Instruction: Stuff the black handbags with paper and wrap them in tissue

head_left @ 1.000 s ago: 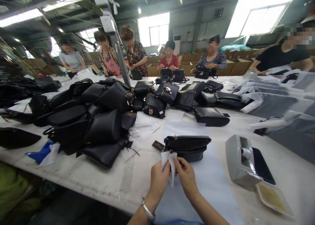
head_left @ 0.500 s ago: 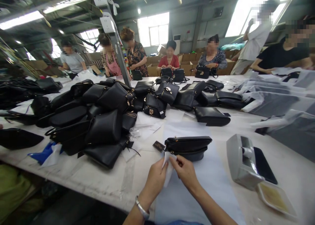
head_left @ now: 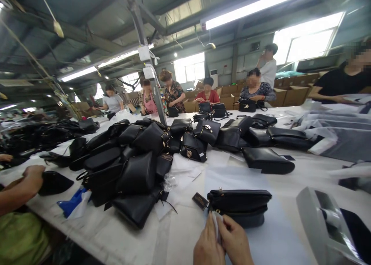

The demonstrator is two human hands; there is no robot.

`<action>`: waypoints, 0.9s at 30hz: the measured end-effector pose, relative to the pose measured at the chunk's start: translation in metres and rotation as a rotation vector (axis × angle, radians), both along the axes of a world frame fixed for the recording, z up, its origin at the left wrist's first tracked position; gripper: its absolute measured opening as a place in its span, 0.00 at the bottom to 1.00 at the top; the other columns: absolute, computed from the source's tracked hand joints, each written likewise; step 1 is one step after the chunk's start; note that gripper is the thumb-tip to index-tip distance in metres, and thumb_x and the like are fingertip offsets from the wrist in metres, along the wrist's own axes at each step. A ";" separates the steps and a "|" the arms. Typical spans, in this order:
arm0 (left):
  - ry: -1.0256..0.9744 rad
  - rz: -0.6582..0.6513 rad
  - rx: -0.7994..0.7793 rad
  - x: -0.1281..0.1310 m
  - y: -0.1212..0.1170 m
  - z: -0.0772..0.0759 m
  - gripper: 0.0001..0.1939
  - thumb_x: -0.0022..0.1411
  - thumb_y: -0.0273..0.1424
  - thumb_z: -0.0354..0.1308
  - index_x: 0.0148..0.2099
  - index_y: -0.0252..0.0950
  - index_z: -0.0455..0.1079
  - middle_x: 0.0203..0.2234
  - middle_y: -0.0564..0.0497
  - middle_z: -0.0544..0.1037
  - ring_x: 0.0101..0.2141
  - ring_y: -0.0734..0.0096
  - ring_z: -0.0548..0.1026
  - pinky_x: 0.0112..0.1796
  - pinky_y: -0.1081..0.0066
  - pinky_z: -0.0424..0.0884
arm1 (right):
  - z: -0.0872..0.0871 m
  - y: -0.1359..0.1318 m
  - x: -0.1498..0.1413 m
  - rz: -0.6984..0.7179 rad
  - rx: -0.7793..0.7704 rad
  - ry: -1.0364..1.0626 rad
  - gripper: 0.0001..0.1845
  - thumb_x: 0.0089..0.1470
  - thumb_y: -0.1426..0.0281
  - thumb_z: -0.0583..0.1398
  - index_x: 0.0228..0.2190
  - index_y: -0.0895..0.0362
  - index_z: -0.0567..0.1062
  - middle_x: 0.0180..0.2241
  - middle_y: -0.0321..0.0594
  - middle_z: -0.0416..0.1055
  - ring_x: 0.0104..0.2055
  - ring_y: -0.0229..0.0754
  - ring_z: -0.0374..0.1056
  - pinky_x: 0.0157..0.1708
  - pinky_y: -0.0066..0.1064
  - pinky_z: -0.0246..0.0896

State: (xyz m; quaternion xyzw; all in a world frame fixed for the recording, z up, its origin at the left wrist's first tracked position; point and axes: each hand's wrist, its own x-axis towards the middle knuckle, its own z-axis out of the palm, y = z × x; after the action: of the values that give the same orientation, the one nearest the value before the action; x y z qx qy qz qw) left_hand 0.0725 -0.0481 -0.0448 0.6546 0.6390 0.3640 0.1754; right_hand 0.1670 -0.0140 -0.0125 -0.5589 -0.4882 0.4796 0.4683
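Observation:
My left hand [head_left: 208,240] and my right hand [head_left: 235,238] are close together at the lower edge of the view. Both are closed on a small piece of thin white tissue paper [head_left: 216,223], folded narrow between the fingers. The paper sits at the near left end of a black handbag [head_left: 239,199] with gold zip hardware. My fingers hide whatever the paper may be wrapped around. From the bag's left side a black hang tag [head_left: 199,200] with gold lettering lies on the table. A pale blue sheet [head_left: 278,234] is spread under the bag.
A heap of black handbags [head_left: 139,172] fills the table's left and middle. At the right stands a grey tape dispenser [head_left: 315,226], with wrapped bags [head_left: 344,141] behind it. A co-worker's arm [head_left: 23,187] reaches in at the left, near a blue plastic piece [head_left: 71,203]. Other people work across the table.
My view has tilted up, so the table sits lower. The white paper now looks narrower between my fingers. A co-worker's hands and forearm have come into view at the left.

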 end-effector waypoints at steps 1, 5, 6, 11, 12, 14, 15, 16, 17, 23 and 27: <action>0.050 0.014 -0.004 0.001 0.000 0.002 0.36 0.53 0.18 0.47 0.66 0.32 0.58 0.60 0.42 0.65 0.57 0.53 0.70 0.54 0.62 0.70 | 0.001 0.000 0.001 -0.015 0.037 -0.032 0.28 0.48 0.44 0.59 0.17 0.55 0.67 0.16 0.33 0.60 0.21 0.39 0.58 0.21 0.28 0.55; 0.262 0.110 -0.018 0.006 0.002 0.000 0.35 0.56 0.17 0.47 0.66 0.33 0.57 0.60 0.41 0.67 0.51 0.54 0.75 0.46 0.63 0.76 | 0.006 -0.003 0.004 0.034 0.080 -0.088 0.30 0.53 0.43 0.53 0.20 0.56 0.69 0.19 0.35 0.63 0.25 0.41 0.60 0.25 0.28 0.57; 0.309 0.137 -0.028 0.007 0.002 -0.002 0.34 0.57 0.17 0.47 0.66 0.34 0.57 0.60 0.42 0.67 0.49 0.55 0.76 0.43 0.65 0.77 | 0.008 -0.004 0.005 0.066 0.089 -0.093 0.30 0.55 0.43 0.51 0.20 0.56 0.69 0.19 0.35 0.62 0.25 0.41 0.60 0.25 0.28 0.57; 0.391 0.220 -0.055 0.011 0.004 -0.006 0.25 0.66 0.20 0.42 0.63 0.33 0.62 0.58 0.40 0.70 0.45 0.58 0.79 0.39 0.67 0.78 | 0.011 -0.004 0.007 0.104 0.172 -0.246 0.28 0.51 0.43 0.56 0.18 0.54 0.62 0.17 0.34 0.61 0.23 0.39 0.59 0.24 0.27 0.54; 0.354 0.215 -0.070 0.010 0.003 -0.005 0.26 0.66 0.20 0.41 0.63 0.33 0.63 0.58 0.41 0.69 0.46 0.58 0.78 0.41 0.67 0.77 | 0.011 -0.003 0.008 0.102 0.169 -0.253 0.28 0.51 0.44 0.56 0.18 0.54 0.62 0.17 0.34 0.61 0.22 0.39 0.60 0.23 0.27 0.54; 0.225 0.144 -0.113 0.004 0.002 0.000 0.29 0.63 0.17 0.40 0.65 0.32 0.60 0.60 0.41 0.67 0.51 0.59 0.75 0.46 0.68 0.75 | 0.008 -0.002 0.011 0.144 0.127 -0.204 0.27 0.54 0.45 0.54 0.19 0.54 0.63 0.16 0.34 0.63 0.22 0.40 0.62 0.24 0.27 0.56; 0.139 0.074 -0.133 -0.002 0.002 0.005 0.31 0.61 0.17 0.43 0.66 0.31 0.58 0.62 0.41 0.65 0.54 0.60 0.72 0.50 0.69 0.72 | 0.007 -0.001 0.013 0.176 0.097 -0.169 0.27 0.55 0.45 0.53 0.19 0.54 0.64 0.16 0.34 0.64 0.22 0.40 0.64 0.25 0.27 0.57; 0.041 -0.009 -0.153 -0.008 0.002 0.011 0.33 0.58 0.17 0.47 0.66 0.29 0.56 0.63 0.41 0.63 0.58 0.59 0.69 0.54 0.69 0.68 | 0.006 0.000 0.016 0.205 0.070 -0.141 0.27 0.56 0.46 0.53 0.20 0.54 0.65 0.16 0.34 0.65 0.22 0.41 0.65 0.26 0.27 0.58; -0.072 -0.094 -0.176 -0.015 0.002 0.017 0.36 0.55 0.19 0.50 0.67 0.27 0.55 0.63 0.41 0.61 0.60 0.59 0.65 0.57 0.69 0.64 | 0.006 0.001 0.018 0.223 0.049 -0.120 0.27 0.56 0.46 0.53 0.21 0.54 0.66 0.15 0.34 0.65 0.22 0.41 0.66 0.26 0.27 0.59; -0.810 -0.273 -0.442 -0.033 0.015 0.042 0.33 0.60 0.49 0.54 0.57 0.28 0.66 0.44 0.37 0.79 0.43 0.57 0.78 0.45 0.63 0.73 | 0.012 0.005 0.025 0.263 -0.003 -0.042 0.27 0.54 0.45 0.55 0.21 0.56 0.70 0.15 0.34 0.66 0.22 0.41 0.66 0.25 0.27 0.59; -0.977 -0.233 -0.544 -0.022 0.018 0.026 0.32 0.50 0.57 0.62 0.42 0.32 0.65 0.25 0.48 0.78 0.23 0.69 0.74 0.27 0.70 0.70 | 0.011 0.005 0.028 0.286 -0.025 -0.060 0.27 0.53 0.45 0.56 0.19 0.56 0.69 0.15 0.33 0.64 0.21 0.40 0.64 0.24 0.27 0.58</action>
State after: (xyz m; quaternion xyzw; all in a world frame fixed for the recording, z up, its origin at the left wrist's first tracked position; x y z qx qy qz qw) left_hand 0.0510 -0.0304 -0.0192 0.4078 0.4778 0.4252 0.6516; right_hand 0.1949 -0.0086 -0.0018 -0.5035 -0.5708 0.5305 0.3731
